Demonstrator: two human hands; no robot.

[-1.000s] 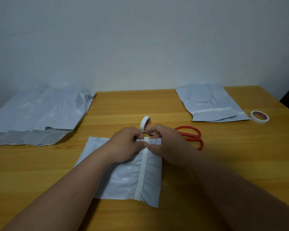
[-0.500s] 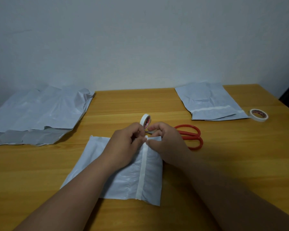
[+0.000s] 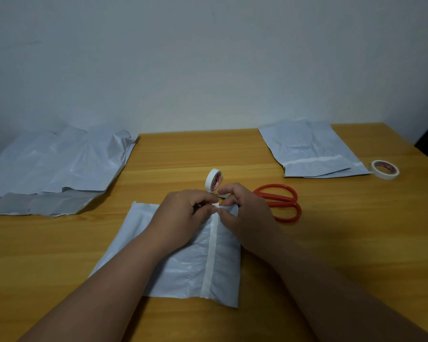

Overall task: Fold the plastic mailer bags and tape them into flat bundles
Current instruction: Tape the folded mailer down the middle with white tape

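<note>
A folded white mailer bag (image 3: 183, 270) lies flat on the wooden table (image 3: 344, 238) in front of me. A strip of white tape (image 3: 211, 255) runs lengthwise along its fold. My left hand (image 3: 183, 215) and my right hand (image 3: 247, 213) meet at the bag's far edge, where the fingertips of both pinch the top end of the tape strip. A white tape roll (image 3: 213, 180) stands on edge just beyond my hands.
Red-handled scissors (image 3: 279, 201) lie right of my right hand. A pile of unfolded white mailer bags (image 3: 55, 166) covers the far left. A taped bundle (image 3: 309, 151) lies at the far right, with a second tape roll (image 3: 385, 169) beside it.
Both hands stay at the bag's far edge. The fingertips have drawn closer together on the tape end, and the bag has shifted slightly.
</note>
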